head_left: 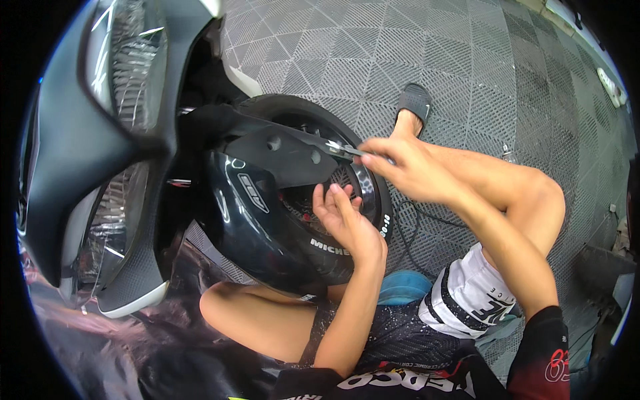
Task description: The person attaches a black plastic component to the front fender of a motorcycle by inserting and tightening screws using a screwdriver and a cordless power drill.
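A dark shirt [427, 377] lies nearest; beyond, I see the right hand [403, 163] gripping a slim tool [348, 151] at the right end of a black panel [283, 160], the left hand [347, 217] nearer, loosely curled, fingers apart.

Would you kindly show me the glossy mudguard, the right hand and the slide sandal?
Glossy mudguard [259, 233]: head view, curved side.
Right hand [409, 167]: head view, its back.
Slide sandal [416, 101]: head view, strap.

Downward fisheye view from head height
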A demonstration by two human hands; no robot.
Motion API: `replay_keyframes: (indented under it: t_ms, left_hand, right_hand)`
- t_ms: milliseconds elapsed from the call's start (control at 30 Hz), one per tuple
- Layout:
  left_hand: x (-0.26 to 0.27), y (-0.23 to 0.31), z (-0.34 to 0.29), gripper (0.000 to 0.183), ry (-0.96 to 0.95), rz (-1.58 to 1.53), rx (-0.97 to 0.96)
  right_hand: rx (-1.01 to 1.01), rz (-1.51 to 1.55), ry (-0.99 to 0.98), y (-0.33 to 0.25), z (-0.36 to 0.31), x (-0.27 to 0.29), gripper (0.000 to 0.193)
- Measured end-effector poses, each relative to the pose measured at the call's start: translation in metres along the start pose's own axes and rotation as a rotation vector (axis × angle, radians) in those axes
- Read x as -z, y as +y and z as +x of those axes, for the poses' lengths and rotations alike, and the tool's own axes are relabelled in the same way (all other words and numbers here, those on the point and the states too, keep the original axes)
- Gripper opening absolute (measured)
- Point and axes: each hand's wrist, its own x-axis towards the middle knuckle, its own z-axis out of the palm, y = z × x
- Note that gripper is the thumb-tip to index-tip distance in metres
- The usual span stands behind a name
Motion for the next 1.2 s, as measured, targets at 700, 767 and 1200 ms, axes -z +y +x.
replay_keyframes:
  t_ms: [700, 767, 1200]
  left_hand:
    - [-0.016, -0.019, 0.051, 0.030, 0.243, 0.289, -0.513]
    - [-0.017, -0.021, 0.054, 0.030, 0.239, 0.305, -0.539]
    - [-0.020, -0.016, 0.050, 0.022, 0.201, 0.325, -0.530]
  right_hand:
    - [-0.095, -0.287, -0.052, -0.013, 0.019, -0.008, 0.019]
    - [-0.137, -0.224, 0.014, -0.010, 0.021, -0.009, 0.020]
    - [-0.071, -0.300, 0.059, -0.017, 0.034, -0.013, 0.025]
